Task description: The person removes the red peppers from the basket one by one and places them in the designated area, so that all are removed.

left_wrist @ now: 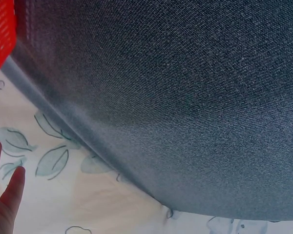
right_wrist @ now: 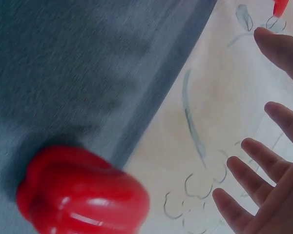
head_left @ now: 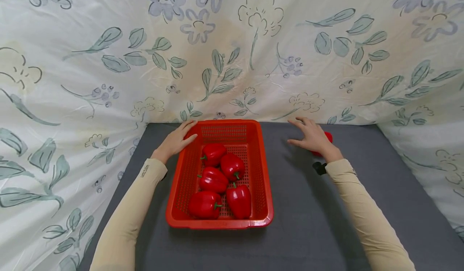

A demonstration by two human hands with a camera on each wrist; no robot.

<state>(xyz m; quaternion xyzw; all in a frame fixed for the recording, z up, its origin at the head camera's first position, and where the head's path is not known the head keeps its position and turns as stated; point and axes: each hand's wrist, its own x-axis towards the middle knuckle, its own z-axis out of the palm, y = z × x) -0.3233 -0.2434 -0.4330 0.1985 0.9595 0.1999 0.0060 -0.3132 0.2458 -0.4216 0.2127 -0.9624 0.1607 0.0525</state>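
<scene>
We are recording one glossy, lobed red bell pepper (right_wrist: 85, 195), lying on a dark grey cloth surface (head_left: 297, 222) to the right of an orange-red rectangular plastic basket (head_left: 219, 224) with perforated walls, which is holding five glossy red bell peppers with green stems (head_left: 214, 180). Handling: we are judging the lone pepper light, firm but hollow, liable to bruise, its smooth skin probably slippery; we are favouring a hold round its broad middle, thumb opposite fingers. Position: in the head view the right hand (head_left: 311, 136) is partly hiding it; in the right wrist view it is sitting off to the side of the fingers, apart from them. Fingers: the right hand's are standing apart, gripping nothing; those of the left hand (head_left: 175, 140) are extending apart at the basket's far-left corner, and we are leaving contact with the rim undetermined.
</scene>
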